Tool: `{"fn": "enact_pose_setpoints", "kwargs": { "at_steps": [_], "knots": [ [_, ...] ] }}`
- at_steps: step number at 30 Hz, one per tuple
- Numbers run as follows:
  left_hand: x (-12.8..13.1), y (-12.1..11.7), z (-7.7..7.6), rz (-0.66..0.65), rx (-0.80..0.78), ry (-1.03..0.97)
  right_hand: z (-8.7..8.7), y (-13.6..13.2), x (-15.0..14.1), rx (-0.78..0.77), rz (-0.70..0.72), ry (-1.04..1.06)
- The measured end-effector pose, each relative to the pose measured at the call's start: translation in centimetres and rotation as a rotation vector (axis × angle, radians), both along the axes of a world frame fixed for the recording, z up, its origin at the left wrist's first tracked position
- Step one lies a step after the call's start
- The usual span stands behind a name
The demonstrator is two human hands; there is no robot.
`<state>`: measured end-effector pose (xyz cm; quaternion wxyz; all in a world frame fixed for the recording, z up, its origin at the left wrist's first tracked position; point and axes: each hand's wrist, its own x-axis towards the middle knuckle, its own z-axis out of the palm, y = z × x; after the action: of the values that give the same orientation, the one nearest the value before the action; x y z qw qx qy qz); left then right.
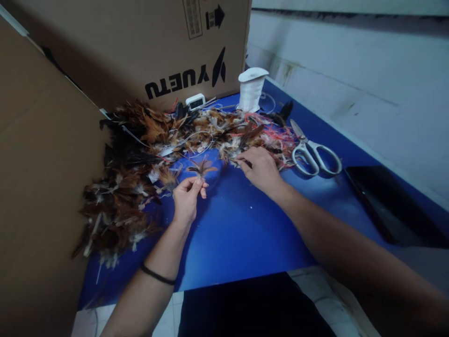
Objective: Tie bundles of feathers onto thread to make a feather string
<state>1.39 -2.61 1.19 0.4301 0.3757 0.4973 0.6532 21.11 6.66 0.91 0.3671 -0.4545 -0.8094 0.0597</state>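
While your left hand [185, 199] pinches a small feather bunch [201, 168] above the blue table [228, 243], your right hand [261, 169] works at the loose feathers [154, 128], fingers narrow, hold unclear; any move likely calls for a light touch.

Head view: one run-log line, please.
left hand: pinching feather bunch | right hand: at feather pile | scissors: right of pile | white spool: upright

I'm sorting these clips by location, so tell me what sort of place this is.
Probably a small craft workspace: feathers heaped on a blue table, scissors beside them, and a white spool behind.
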Motion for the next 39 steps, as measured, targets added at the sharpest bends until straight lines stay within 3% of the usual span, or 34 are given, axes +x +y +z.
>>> {"fn": "enact_pose_setpoints", "kwargs": {
  "at_steps": [7,12,16,18,24,30,39],
  "knots": [
    [-0.2,0.5,-0.2,0.014,-0.009,-0.074,1.1,-1.2,-1.9,0.031,0.063,-0.226],
    [-0.3,0.6,-0.4,-0.001,0.008,-0.086,1.8,-1.1,-4.4,0.000,-0.122,-0.419],
    [-0.3,0.7,-0.6,0.007,0.018,-0.096,1.8,0.1,-5.5,-0.086,-0.182,-0.454],
    [-0.3,0.7,-0.6,0.007,0.023,-0.105,2.2,0.3,-5.2,-0.121,-0.158,-0.385],
    [-0.1,0.7,-0.6,0.010,0.030,-0.137,4.0,-1.7,-2.8,-0.245,0.032,0.083],
    [-0.2,0.6,-0.2,0.016,0.017,-0.164,2.9,-3.7,-2.4,-0.578,0.277,0.306],
    [-0.1,0.2,0.3,-0.001,-0.074,-0.156,2.4,-3.1,-1.6,-0.202,0.307,-0.062]
  ]
}}
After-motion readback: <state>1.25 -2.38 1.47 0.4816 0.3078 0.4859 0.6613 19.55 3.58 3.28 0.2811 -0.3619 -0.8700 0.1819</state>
